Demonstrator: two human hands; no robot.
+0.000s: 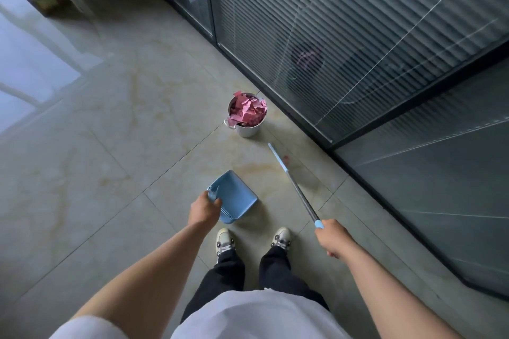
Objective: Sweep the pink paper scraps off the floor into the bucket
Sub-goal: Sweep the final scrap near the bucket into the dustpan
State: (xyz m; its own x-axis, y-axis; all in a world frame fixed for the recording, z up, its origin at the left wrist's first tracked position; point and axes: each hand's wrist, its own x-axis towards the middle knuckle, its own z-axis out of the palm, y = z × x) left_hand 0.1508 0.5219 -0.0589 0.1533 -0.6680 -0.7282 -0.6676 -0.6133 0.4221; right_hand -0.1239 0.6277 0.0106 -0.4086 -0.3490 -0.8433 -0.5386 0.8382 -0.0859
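Marbled tile floor (pixel 115 146) beside glass wall (pixel 358 36); left hand (pixel 204 208) grips dustpan (pixel 234 195), right hand (pixel 334 238) grips broom (pixel 297 190)

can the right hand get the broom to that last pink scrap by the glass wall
Probably yes: the right hand grips the broom, whose head already lies beside the pink scrap, with only bare floor around it.

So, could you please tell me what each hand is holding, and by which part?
The left hand grips the blue dustpan by its rear edge; the right hand grips the broom handle at its blue top end.
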